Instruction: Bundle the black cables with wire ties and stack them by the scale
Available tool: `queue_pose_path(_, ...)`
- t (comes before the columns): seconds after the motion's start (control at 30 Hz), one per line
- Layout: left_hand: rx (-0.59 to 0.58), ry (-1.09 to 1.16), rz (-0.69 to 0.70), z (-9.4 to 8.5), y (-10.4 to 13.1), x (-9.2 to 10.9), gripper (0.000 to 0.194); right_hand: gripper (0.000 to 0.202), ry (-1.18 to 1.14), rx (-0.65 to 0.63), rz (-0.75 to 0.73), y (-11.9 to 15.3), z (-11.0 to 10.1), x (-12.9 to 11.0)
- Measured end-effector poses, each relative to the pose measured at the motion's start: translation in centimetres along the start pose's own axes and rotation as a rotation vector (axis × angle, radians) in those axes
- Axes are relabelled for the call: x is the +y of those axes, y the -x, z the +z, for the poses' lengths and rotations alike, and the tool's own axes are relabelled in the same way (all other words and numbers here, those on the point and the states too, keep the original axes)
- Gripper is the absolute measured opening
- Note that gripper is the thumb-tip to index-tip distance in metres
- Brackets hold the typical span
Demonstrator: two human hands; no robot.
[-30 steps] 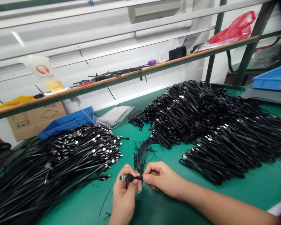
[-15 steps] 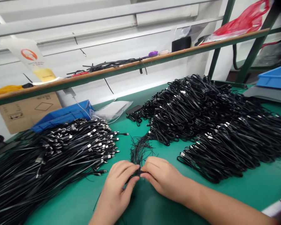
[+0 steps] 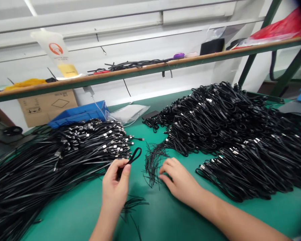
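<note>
My left hand [image 3: 116,182] is closed round a folded black cable [image 3: 135,155], whose loop sticks up past the thumb and fingertips. To the right, my right hand [image 3: 177,177] has its fingers curled with the tips at the edge of a loose bunch of thin black ties [image 3: 153,164]; whether a tie is between them is too small to tell. More thin ties [image 3: 134,205] lie on the green table beside my left wrist. Unfolded cables with metal plugs [image 3: 90,147] form a heap on the left. Bundled black cables [image 3: 215,117] are piled on the right, with a row of bundles [image 3: 256,167] in front.
Behind the left heap are a blue tray [image 3: 77,115], a cardboard box [image 3: 48,105] and a clear plastic bag [image 3: 130,113]. A wooden-edged shelf [image 3: 140,69] crosses above the table, holding a drink cup [image 3: 57,53], black strips and a red bag [image 3: 283,30].
My hands have moved apart from their meeting point. My left hand has shifted left and up, its cable loop now visible, and my right is beside the ties. The view has turned slightly left.
</note>
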State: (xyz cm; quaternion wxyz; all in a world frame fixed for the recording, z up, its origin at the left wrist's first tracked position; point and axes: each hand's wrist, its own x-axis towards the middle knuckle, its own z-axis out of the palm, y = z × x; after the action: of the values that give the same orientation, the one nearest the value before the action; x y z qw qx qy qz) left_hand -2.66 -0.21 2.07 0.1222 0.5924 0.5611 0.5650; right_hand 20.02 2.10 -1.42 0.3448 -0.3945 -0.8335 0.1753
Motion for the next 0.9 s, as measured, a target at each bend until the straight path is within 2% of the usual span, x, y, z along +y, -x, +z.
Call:
queue_pose_path(0.07,0.033,0.062,-0.088,0.0,0.1,-0.1,0.015,0.006,0.07,-0.084,-0.009,0.2,0.9,0.0)
queue_pose_path(0.13,0.038,0.092,-0.117,0.2,0.3,0.0,0.016,0.008,0.123,-0.121,-0.01,0.3,1.7,0.1)
queue_pose_path(0.3,-0.017,0.152,-0.184,0.8,0.7,0.2,0.02,0.016,0.138,-0.133,0.032,0.1,3.4,0.8)
queue_pose_path(0.43,-0.027,0.164,-0.205,1.1,0.8,0.2,0.019,0.021,0.147,-0.126,0.043,0.0,3.5,1.5)
queue_pose_path(0.57,-0.067,0.19,-0.21,1.2,0.9,0.4,0.017,0.019,0.104,-0.027,0.043,-0.1,2.2,1.3)
queue_pose_path(0.67,-0.152,0.23,-0.182,1.6,1.3,0.8,0.014,0.018,-0.074,0.106,0.073,-0.2,1.3,0.4)
queue_pose_path(0.77,-0.205,0.299,-0.149,2.6,2.0,1.2,0.013,0.016,-0.228,0.159,0.116,-0.3,1.0,-0.7)
queue_pose_path(0.83,-0.259,0.382,-0.197,3.4,2.6,1.4,0.012,0.017,-0.285,0.165,0.114,-0.3,1.0,-1.3)
queue_pose_path(0.9,-0.308,0.485,-0.305,4.1,3.1,1.6,0.014,0.019,-0.324,0.174,0.09,-0.2,1.1,-1.7)
